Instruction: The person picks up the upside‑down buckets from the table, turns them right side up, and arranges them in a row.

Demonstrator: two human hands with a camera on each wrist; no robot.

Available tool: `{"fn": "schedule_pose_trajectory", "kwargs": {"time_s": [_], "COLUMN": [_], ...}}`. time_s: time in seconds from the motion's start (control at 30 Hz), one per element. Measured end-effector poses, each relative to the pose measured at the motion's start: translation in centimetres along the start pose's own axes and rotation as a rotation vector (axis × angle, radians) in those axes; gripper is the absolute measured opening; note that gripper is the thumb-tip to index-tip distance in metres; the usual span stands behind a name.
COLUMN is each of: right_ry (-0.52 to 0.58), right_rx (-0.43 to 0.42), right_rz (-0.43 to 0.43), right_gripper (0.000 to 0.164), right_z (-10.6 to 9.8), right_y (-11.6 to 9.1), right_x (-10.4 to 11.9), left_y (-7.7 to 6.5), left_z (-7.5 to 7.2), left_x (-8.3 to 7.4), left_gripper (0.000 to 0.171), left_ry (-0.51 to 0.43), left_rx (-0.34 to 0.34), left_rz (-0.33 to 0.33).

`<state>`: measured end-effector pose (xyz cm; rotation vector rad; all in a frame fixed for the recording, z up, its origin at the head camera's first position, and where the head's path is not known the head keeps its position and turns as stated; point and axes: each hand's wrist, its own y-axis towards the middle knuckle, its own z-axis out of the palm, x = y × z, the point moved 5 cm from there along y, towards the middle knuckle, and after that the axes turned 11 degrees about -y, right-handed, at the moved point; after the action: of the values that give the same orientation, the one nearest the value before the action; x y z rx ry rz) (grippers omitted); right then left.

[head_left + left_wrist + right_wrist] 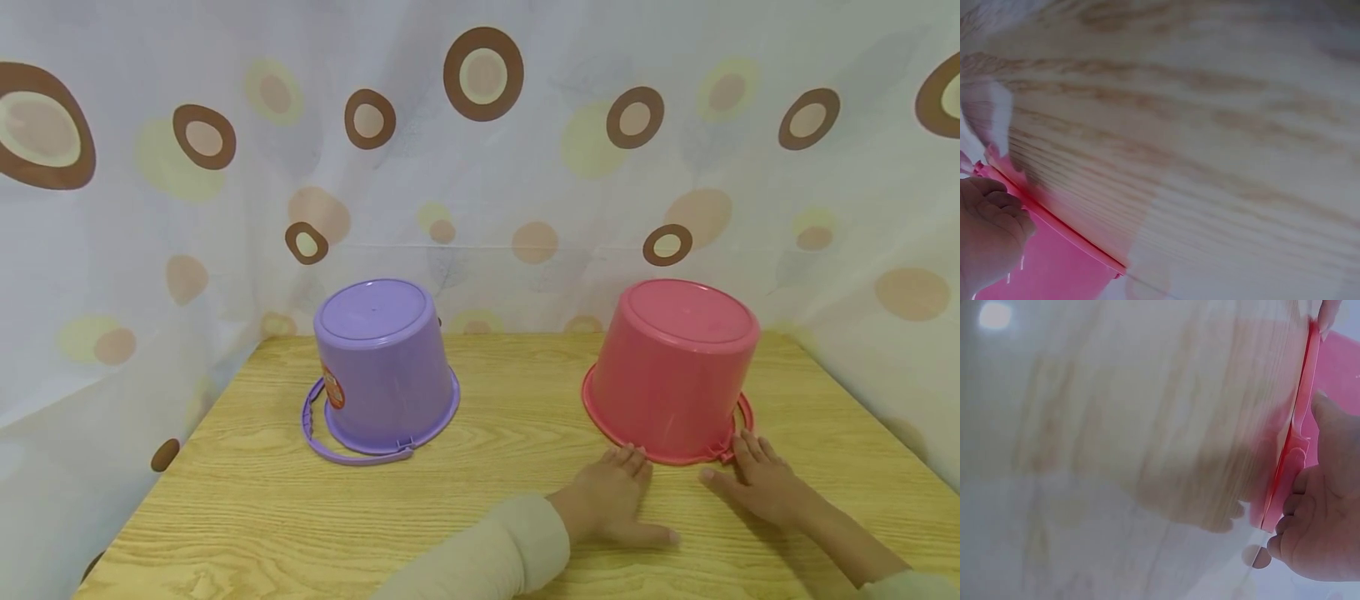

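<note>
On the wood-grain table [495, 500], a purple bucket [386, 375] is set left of a pink bucket [675, 383], whose rim [675, 460] is met by the unclenched left hand [611, 500] and right hand [768, 487].

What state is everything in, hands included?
Purple plastic bucket: upside down.
Curved purple plastic handle: swung down, beside its bucket.
Pink plastic bucket: upside down.
Curved pink plastic handle: swung down, partly hidden.
Left bare hand: fingertips at pink bucket's rim.
Right bare hand: fingers at pink handle.
</note>
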<state>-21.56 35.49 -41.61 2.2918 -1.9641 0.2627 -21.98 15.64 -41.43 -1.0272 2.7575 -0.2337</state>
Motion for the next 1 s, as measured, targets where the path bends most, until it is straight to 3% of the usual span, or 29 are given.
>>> {"fn": "schedule_pose_trajectory", "kwargs": {"time_s": [1.0], "right_ry": [0.064], "right_rx": [-0.02], "right_rz": [-0.102], "right_gripper": [0.077], "right_z": [-0.4], "right_y": [1.3], "right_x": [-1.7], "left_y": [0.0], "left_z": [0.6], "left_x": [-2.0], "left_gripper": [0.086], "left_ry": [0.007], "left_rx": [0.03], "left_rz": [0.022]}}
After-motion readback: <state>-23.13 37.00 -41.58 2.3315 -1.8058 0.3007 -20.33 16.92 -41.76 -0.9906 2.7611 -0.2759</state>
